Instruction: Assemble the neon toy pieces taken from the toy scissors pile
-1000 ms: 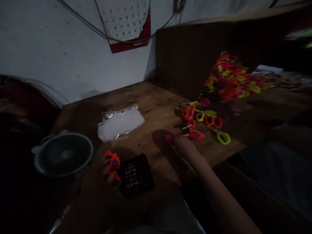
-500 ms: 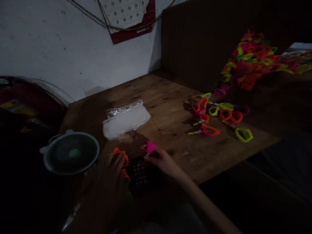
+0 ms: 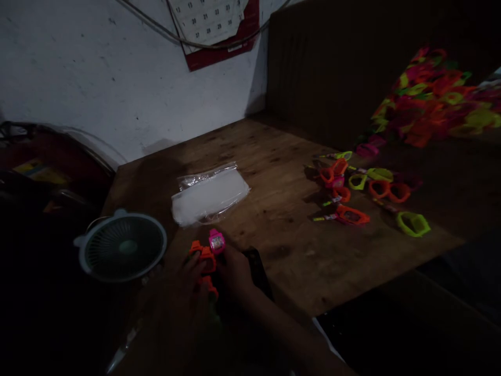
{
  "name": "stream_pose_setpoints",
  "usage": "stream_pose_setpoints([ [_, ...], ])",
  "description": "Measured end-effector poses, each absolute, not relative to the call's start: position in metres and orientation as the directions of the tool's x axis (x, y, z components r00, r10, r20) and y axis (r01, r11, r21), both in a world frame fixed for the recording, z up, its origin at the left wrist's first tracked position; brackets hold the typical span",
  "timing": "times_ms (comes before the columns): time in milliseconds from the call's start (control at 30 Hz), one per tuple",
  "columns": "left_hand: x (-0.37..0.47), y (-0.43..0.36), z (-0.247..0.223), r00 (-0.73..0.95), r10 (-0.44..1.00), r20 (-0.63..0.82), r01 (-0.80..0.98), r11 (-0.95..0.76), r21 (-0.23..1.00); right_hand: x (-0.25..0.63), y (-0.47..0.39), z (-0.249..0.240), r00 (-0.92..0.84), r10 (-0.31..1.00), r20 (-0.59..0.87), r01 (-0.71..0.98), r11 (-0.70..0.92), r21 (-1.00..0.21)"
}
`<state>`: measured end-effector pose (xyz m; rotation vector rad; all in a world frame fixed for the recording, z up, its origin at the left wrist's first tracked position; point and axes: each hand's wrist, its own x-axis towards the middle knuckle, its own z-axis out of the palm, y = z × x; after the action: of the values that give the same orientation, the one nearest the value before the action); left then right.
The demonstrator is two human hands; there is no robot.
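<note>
My right hand [image 3: 235, 269] is closed on a pink toy watch [image 3: 216, 242], its square face turned up, over a black tray [image 3: 259, 269] at the table's near edge. Just left of it, my left hand [image 3: 190, 274] rests its fingers against several orange watches [image 3: 206, 261], which touch one another. Much of the left hand is lost in shadow. Beyond both hands a clear plastic bag with white sheets [image 3: 211, 196] lies flat.
A round green fan [image 3: 123, 246] stands at the left. Several coloured watches [image 3: 352, 214] are spread on the wooden table [image 3: 274, 209] at the right, with a large heap [image 3: 434, 104] behind them. A calendar [image 3: 215, 31] hangs on the wall.
My right hand has moved left with the pink watch, now beside the orange ones, and the watch's face has turned into view. My left hand stays by the orange watches. The view has shifted slightly.
</note>
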<state>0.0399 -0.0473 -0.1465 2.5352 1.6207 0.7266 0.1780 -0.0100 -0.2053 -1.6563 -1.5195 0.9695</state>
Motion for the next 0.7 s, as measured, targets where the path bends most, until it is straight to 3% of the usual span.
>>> stream_pose_setpoints([
  [167, 0.033, -0.043, -0.162, 0.314, 0.84, 0.442, 0.854, -0.454, 0.257, 0.176, -0.014, -0.204, -0.017, 0.995, -0.101, 0.596, -0.071, -0.8],
  [367, 0.03, -0.038, -0.167, 0.34, 0.82, 0.46, 0.855, -0.474, 0.213, 0.188, -0.013, -0.208, -0.118, 0.993, 0.022, 0.457, 0.074, -0.886],
  [533, 0.033, -0.037, -0.168, 0.332, 0.794, 0.51, 0.858, -0.479, 0.187, 0.186, -0.009, -0.214, -0.153, 0.988, -0.011, 0.583, 0.081, -0.808],
  [700, 0.03, -0.033, -0.174, 0.372, 0.777, 0.508, 0.855, -0.5, 0.139, 0.186, -0.01, -0.209, -0.147, 0.989, -0.01, 0.548, 0.073, -0.833],
])
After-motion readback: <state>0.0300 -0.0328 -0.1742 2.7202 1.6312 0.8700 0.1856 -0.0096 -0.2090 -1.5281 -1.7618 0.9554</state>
